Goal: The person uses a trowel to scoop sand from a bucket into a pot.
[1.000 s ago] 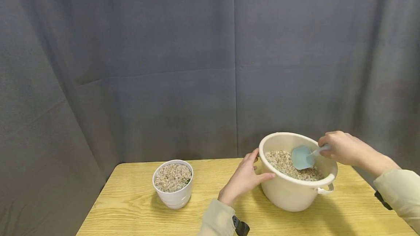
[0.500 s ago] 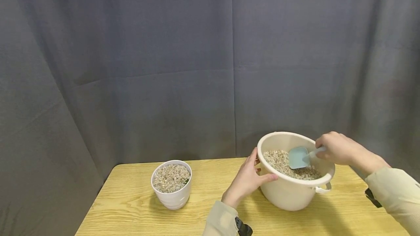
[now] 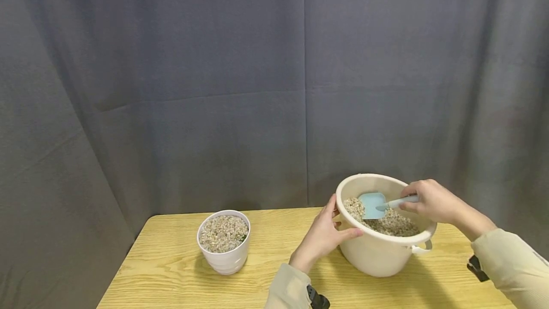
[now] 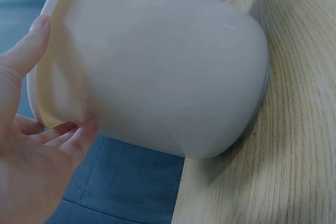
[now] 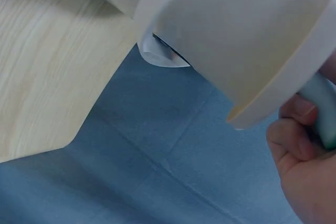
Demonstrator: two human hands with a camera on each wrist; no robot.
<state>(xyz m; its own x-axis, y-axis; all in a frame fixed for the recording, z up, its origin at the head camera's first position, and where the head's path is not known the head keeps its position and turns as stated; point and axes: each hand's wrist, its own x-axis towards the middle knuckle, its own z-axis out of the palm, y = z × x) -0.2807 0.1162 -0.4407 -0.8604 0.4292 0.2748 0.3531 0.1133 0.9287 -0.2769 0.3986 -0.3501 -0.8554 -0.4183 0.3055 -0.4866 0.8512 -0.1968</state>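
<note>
A large cream bucket (image 3: 373,259) stands on the right side of the table, part filled with pale brown granules (image 3: 399,225). My left hand (image 3: 318,238) holds its left side, thumb at the rim and fingers under the lip, as the left wrist view also shows on the bucket wall (image 4: 168,56). Inside the bucket, a light blue scoop (image 3: 372,205) lies with its blade against the granules toward the left. My right hand (image 3: 434,200) grips the scoop's handle over the right rim. In the right wrist view, curled fingers (image 5: 294,140) wrap that handle (image 5: 321,103).
A smaller white pot (image 3: 229,260), filled near its rim with similar granules and a bit of green at one edge, stands left on the wooden table (image 3: 163,271). A white handle (image 3: 422,248) hangs at the bucket's front right. Grey curtain (image 3: 223,85) rises behind.
The right hand has moved left with the scoop, whose blade has shifted across the granules toward the bucket's left side. The left hand keeps its place on the bucket.
</note>
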